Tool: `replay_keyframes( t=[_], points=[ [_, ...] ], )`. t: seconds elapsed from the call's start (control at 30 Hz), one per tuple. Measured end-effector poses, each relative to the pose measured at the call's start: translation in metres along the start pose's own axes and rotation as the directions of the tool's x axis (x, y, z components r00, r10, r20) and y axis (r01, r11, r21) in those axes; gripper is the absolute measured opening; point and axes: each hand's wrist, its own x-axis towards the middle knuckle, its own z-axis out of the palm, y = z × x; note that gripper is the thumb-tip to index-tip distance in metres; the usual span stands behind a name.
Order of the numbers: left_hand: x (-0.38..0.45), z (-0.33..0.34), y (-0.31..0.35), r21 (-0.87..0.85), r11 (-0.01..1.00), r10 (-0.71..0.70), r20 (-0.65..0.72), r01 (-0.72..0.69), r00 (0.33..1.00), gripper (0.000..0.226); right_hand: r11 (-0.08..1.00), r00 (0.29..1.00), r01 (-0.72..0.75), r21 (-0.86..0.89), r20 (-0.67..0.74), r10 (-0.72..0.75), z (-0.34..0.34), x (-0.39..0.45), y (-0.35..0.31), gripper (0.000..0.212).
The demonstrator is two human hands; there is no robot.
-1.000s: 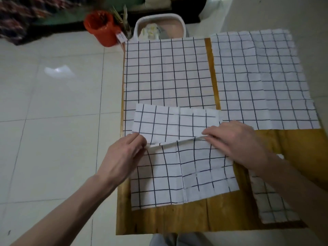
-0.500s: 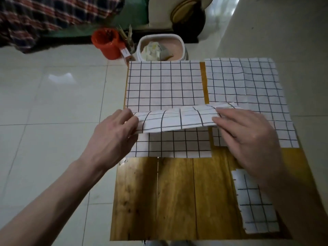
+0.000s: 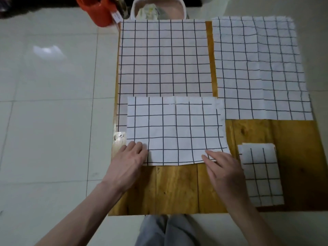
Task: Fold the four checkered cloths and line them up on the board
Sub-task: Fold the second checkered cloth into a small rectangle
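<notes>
Head view — four checkered cloths [image 3: 175,130] (one folded small), two hands [image 3: 130,157].

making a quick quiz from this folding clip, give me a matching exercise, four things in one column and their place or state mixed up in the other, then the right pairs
Things
1. half-folded cloth
2. small folded cloth
3. flat cloth at far left
4. orange bucket

Places or states
A. on the floor beyond the board
B. spread open, its near edge under another cloth
C. both hands on its near corners
D. compact rectangle near the board's right edge

Pairs: 1-C, 2-D, 3-B, 4-A
</notes>
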Motion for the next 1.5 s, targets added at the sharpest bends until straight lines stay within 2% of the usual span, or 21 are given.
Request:
replay_keyframes(
  t=[0.17, 0.27, 0.33, 0.4, 0.57, 0.67, 0.73, 1.0, 1.2, 1.37, 1.5],
  points=[
    [-0.008, 0.005, 0.006, -0.076, 0.997, 0.01, 0.082, -0.003, 0.997, 0.047, 0.995, 0.993, -0.095, 0.024, 0.071, 0.093, 0.007, -0.017, -0.002, 0.046],
    [-0.015, -0.001, 0.007, -0.063, 0.998, -0.017, 0.14, 0.026, 0.99, 0.056, 0.99, 0.987, -0.134, 0.034, 0.089, 0.131, 0.008, -0.023, -0.008, 0.044],
    [-0.024, -0.002, 0.015, -0.063, 0.996, -0.056, 0.114, 0.063, 0.992, 0.061, 0.989, 0.987, -0.144, 0.037, 0.082, 0.141, 0.009, -0.026, -0.017, 0.041],
    [-0.034, 0.003, 0.03, -0.071, 0.995, -0.073, 0.044, 0.076, 0.996, 0.06, 0.992, 0.988, -0.121, 0.038, 0.096, 0.117, 0.01, -0.031, -0.034, 0.043],
    [-0.054, 0.037, 0.084, -0.145, 0.988, -0.048, -0.017, 0.045, 0.999, 0.073, 0.992, 0.961, 0.129, 0.009, 0.245, -0.128, 0.02, -0.04, -0.079, 0.056],
    [-0.057, 0.052, 0.095, -0.168, 0.983, -0.074, 0.03, 0.078, 0.997, 0.08, 0.993, 0.947, 0.108, 0.056, 0.297, -0.12, 0.025, -0.042, -0.087, 0.07],
    [-0.057, 0.059, 0.093, -0.166, 0.98, -0.106, 0.043, 0.111, 0.993, 0.073, 0.993, 0.935, 0.101, 0.055, 0.335, -0.114, 0.03, -0.043, -0.087, 0.077],
    [-0.062, 0.062, 0.076, -0.073, 0.994, -0.074, 0.057, 0.079, 0.996, 0.071, 0.994, 0.908, 0.111, -0.02, 0.409, -0.093, 0.04, -0.045, -0.075, 0.081],
    [-0.075, 0.061, 0.055, -0.051, 0.991, -0.116, 0.075, 0.12, 0.99, 0.076, 0.992, 0.92, -0.005, -0.129, 0.387, 0.055, 0.031, -0.058, -0.045, 0.08],
    [-0.083, 0.059, 0.044, -0.061, 0.985, -0.16, 0.057, 0.164, 0.985, 0.082, 0.987, 0.917, -0.085, -0.138, 0.376, 0.132, 0.024, -0.069, -0.029, 0.082],
    [-0.083, 0.059, 0.044, -0.072, 0.983, -0.167, 0.033, 0.169, 0.985, 0.082, 0.954, 0.897, -0.26, -0.151, 0.327, 0.297, 0.022, -0.068, -0.024, 0.085]
  ],
)
